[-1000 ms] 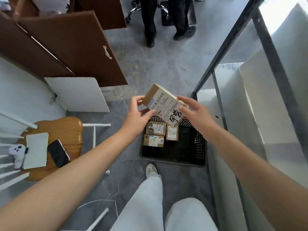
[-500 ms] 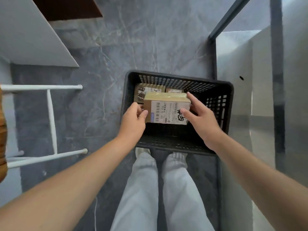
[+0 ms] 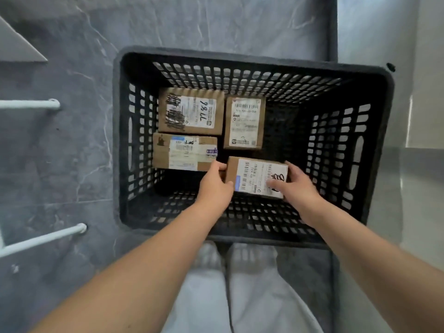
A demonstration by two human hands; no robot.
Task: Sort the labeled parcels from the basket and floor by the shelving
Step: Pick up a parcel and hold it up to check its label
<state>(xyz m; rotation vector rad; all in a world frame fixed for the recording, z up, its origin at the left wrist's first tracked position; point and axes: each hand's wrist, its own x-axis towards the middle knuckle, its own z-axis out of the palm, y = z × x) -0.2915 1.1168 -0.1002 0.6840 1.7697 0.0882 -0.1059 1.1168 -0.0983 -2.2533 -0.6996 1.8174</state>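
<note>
A black perforated plastic basket (image 3: pixel 374 145) stands on the grey floor right below me. Low inside it, both hands hold a small brown parcel (image 3: pixel 254 175) with a white barcode label and black handwriting. My left hand (image 3: pixel 215 186) grips its left end, my right hand (image 3: pixel 294 186) its right end. Three more labeled brown parcels lie on the basket bottom: one marked 98 (image 3: pixel 192 111) at the back left, one (image 3: pixel 245 122) at the back middle, and one with a blue sticker (image 3: pixel 183 152) at the left.
The shelving's dark metal upright (image 3: pixel 332 27) and pale shelf surface (image 3: pixel 408 188) run along the right side of the basket. White chair legs (image 3: pixel 36 239) stick in from the left. My legs in light trousers (image 3: pixel 240 296) and my feet stand just before the basket.
The parcel, held up at chest height a second ago, has come down into the basket with both hands on it. My view has tilted down and closer to the basket.
</note>
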